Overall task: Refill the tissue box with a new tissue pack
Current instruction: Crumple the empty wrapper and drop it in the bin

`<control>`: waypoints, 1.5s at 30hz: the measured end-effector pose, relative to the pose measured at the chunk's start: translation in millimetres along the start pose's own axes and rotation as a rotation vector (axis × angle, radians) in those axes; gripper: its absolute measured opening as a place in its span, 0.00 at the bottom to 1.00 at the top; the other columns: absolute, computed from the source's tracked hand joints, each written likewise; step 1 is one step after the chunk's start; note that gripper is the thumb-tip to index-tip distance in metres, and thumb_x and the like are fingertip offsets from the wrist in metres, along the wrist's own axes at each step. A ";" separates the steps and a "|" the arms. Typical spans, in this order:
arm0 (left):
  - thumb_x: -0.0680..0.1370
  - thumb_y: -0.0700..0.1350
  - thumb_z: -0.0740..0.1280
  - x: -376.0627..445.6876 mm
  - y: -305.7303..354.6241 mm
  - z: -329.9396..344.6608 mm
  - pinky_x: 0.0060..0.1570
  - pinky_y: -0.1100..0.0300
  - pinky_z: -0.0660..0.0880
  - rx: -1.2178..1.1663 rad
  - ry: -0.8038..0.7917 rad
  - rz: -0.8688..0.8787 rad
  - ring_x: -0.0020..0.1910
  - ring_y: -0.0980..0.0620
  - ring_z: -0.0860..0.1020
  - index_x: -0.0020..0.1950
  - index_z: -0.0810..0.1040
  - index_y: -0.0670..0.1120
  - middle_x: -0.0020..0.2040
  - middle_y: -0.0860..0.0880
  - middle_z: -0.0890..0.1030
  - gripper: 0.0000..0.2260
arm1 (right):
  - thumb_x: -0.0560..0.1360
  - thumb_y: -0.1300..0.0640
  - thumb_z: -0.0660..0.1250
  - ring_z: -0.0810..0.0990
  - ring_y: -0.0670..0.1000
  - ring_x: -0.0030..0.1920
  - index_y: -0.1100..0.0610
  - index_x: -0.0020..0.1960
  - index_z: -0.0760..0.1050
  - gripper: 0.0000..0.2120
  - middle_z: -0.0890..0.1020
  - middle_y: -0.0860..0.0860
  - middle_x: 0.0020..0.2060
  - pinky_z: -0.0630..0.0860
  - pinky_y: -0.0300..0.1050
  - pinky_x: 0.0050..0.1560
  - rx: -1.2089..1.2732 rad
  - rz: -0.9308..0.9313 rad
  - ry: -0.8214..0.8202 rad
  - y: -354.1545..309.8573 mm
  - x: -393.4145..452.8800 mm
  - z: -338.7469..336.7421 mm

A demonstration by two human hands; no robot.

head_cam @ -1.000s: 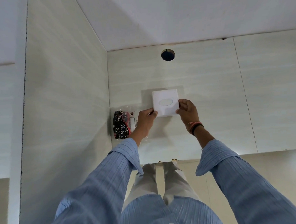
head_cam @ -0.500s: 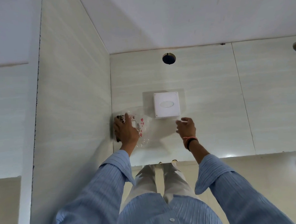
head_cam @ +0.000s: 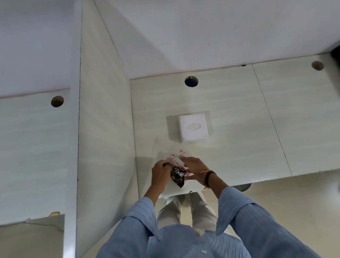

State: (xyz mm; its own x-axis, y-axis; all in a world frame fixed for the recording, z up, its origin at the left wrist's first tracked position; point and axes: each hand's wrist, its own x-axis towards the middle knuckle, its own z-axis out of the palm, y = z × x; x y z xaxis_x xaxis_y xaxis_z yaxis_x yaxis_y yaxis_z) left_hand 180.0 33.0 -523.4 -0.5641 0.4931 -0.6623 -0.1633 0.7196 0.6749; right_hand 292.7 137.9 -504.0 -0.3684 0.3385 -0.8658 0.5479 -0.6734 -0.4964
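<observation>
Your left hand [head_cam: 160, 172] and right hand [head_cam: 193, 167] meet low on the pale desk surface [head_cam: 232, 107], both closed around the tissue pack [head_cam: 178, 172], a crinkled clear wrapper with a dark printed end hanging between your palms. The white tissue box [head_cam: 193, 127], with its oval slot, lies apart from both hands, farther from you than the pack
</observation>
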 end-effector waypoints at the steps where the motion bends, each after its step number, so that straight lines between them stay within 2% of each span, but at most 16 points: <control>1: 0.72 0.35 0.65 -6.5 5.1 0.4 0.39 0.59 0.71 -0.098 -0.108 0.002 0.42 0.48 0.78 0.51 0.84 0.41 0.44 0.45 0.83 0.11 | 0.78 0.42 0.66 0.77 0.59 0.63 0.55 0.65 0.75 0.22 0.76 0.54 0.65 0.82 0.55 0.49 0.020 -0.002 0.017 -1.6 -3.0 -0.3; 5: 0.71 0.33 0.67 -22.2 13.8 4.3 0.37 0.57 0.71 -0.159 -0.508 0.005 0.37 0.46 0.74 0.51 0.86 0.43 0.41 0.39 0.80 0.13 | 0.70 0.30 0.68 0.81 0.60 0.57 0.52 0.64 0.76 0.32 0.81 0.55 0.58 0.85 0.58 0.43 0.270 0.069 0.024 1.0 -18.9 -13.9; 8: 0.71 0.34 0.68 -31.7 18.0 9.9 0.33 0.59 0.70 -0.006 -0.660 0.073 0.37 0.45 0.74 0.51 0.87 0.46 0.38 0.42 0.79 0.14 | 0.73 0.46 0.73 0.81 0.58 0.45 0.59 0.57 0.79 0.20 0.82 0.59 0.52 0.82 0.50 0.39 0.327 -0.036 0.071 7.2 -36.5 -30.3; 10: 0.73 0.29 0.66 -40.0 23.5 15.5 0.34 0.61 0.71 0.014 -0.655 0.132 0.36 0.47 0.74 0.49 0.87 0.43 0.36 0.48 0.82 0.14 | 0.73 0.62 0.72 0.80 0.58 0.40 0.62 0.53 0.78 0.09 0.82 0.62 0.50 0.81 0.49 0.40 0.389 -0.112 0.111 12.4 -48.9 -45.1; 12: 0.73 0.26 0.64 -44.9 24.6 23.4 0.39 0.60 0.75 -0.032 -0.551 0.214 0.39 0.48 0.78 0.46 0.87 0.45 0.40 0.49 0.85 0.17 | 0.73 0.71 0.67 0.82 0.58 0.38 0.61 0.48 0.76 0.07 0.83 0.62 0.48 0.82 0.50 0.40 0.449 -0.164 0.137 17.5 -63.3 -61.6; 15: 0.72 0.27 0.67 -52.1 25.7 38.6 0.55 0.50 0.81 -0.037 -0.306 0.366 0.49 0.44 0.83 0.41 0.87 0.55 0.48 0.44 0.86 0.22 | 0.74 0.76 0.62 0.85 0.59 0.38 0.60 0.45 0.75 0.12 0.84 0.61 0.47 0.85 0.51 0.40 0.538 -0.180 0.143 31.1 -85.1 -82.1; 18: 0.73 0.28 0.69 -75.7 29.9 61.9 0.49 0.57 0.76 -0.044 -0.242 0.475 0.41 0.51 0.78 0.46 0.83 0.55 0.40 0.48 0.80 0.20 | 0.75 0.76 0.62 0.85 0.61 0.44 0.62 0.50 0.76 0.12 0.84 0.64 0.52 0.85 0.50 0.42 0.583 -0.186 0.074 56.2 -106.9 -92.8; 20: 0.75 0.30 0.70 -99.1 28.9 80.0 0.51 0.58 0.75 -0.095 -0.279 0.481 0.42 0.52 0.77 0.53 0.82 0.52 0.41 0.49 0.79 0.18 | 0.75 0.76 0.62 0.85 0.63 0.47 0.64 0.56 0.76 0.14 0.84 0.65 0.54 0.85 0.50 0.43 0.644 -0.221 0.030 79.3 -122.3 -101.7; 24: 0.77 0.35 0.72 -144.9 1.2 114.5 0.59 0.59 0.78 -0.209 -0.498 0.298 0.59 0.48 0.82 0.68 0.80 0.47 0.61 0.47 0.83 0.20 | 0.76 0.76 0.61 0.87 0.58 0.41 0.65 0.53 0.77 0.12 0.85 0.63 0.46 0.85 0.48 0.39 0.670 -0.248 0.055 130.9 -160.7 -126.1; 29: 0.79 0.32 0.68 -204.8 -33.5 152.0 0.70 0.52 0.73 -0.201 -0.734 0.267 0.66 0.50 0.80 0.71 0.77 0.44 0.64 0.49 0.84 0.21 | 0.76 0.69 0.67 0.87 0.58 0.46 0.59 0.63 0.75 0.16 0.84 0.62 0.54 0.84 0.53 0.44 0.479 -0.308 0.170 207.6 -207.5 -155.7; 32: 0.79 0.32 0.67 -238.2 -40.5 172.4 0.67 0.54 0.75 -0.080 -0.886 0.296 0.67 0.50 0.79 0.73 0.76 0.47 0.67 0.49 0.82 0.23 | 0.70 0.71 0.70 0.85 0.61 0.48 0.60 0.62 0.77 0.21 0.85 0.64 0.53 0.83 0.63 0.52 0.435 -0.383 0.264 243.2 -238.2 -171.7; 35: 0.79 0.34 0.69 -259.5 -34.7 188.6 0.64 0.57 0.77 0.078 -0.954 0.368 0.65 0.53 0.80 0.73 0.76 0.53 0.66 0.51 0.82 0.25 | 0.70 0.69 0.71 0.84 0.59 0.40 0.63 0.50 0.81 0.10 0.85 0.61 0.40 0.83 0.66 0.50 0.453 -0.440 0.412 263.0 -263.1 -179.3; 37: 0.78 0.36 0.71 -275.6 -31.3 206.5 0.61 0.60 0.79 0.233 -0.922 0.455 0.60 0.54 0.82 0.67 0.81 0.53 0.62 0.52 0.85 0.20 | 0.72 0.68 0.72 0.84 0.57 0.34 0.61 0.41 0.80 0.04 0.83 0.59 0.34 0.84 0.63 0.45 0.470 -0.444 0.499 277.6 -276.0 -187.0; 40: 0.77 0.34 0.72 -293.0 -33.0 234.1 0.50 0.62 0.81 0.290 -0.775 0.489 0.49 0.51 0.84 0.55 0.86 0.44 0.50 0.49 0.87 0.09 | 0.70 0.73 0.69 0.82 0.56 0.30 0.58 0.31 0.78 0.14 0.81 0.56 0.27 0.84 0.56 0.40 0.536 -0.439 0.556 296.4 -287.1 -195.3; 42: 0.75 0.33 0.72 -298.4 -34.4 248.8 0.46 0.61 0.81 0.280 -0.709 0.460 0.47 0.49 0.83 0.52 0.86 0.41 0.47 0.46 0.87 0.07 | 0.72 0.75 0.67 0.82 0.56 0.33 0.59 0.32 0.79 0.15 0.82 0.55 0.28 0.84 0.51 0.38 0.580 -0.477 0.528 306.6 -290.6 -200.2; 45: 0.75 0.30 0.68 -295.3 -33.2 264.9 0.44 0.58 0.80 0.239 -0.642 0.364 0.43 0.47 0.82 0.52 0.85 0.37 0.46 0.41 0.86 0.09 | 0.78 0.70 0.65 0.86 0.56 0.41 0.63 0.46 0.83 0.08 0.86 0.59 0.40 0.84 0.47 0.43 0.740 -0.546 0.386 317.9 -294.4 -208.5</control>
State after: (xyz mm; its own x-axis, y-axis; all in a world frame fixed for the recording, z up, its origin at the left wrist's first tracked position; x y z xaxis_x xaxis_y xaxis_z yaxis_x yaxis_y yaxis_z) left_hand 566.5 -7.0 -436.4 0.0428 0.8528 -0.5205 0.1625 0.5081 0.8458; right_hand 731.9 -38.7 -420.0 -0.0885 0.8259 -0.5568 -0.2780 -0.5573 -0.7824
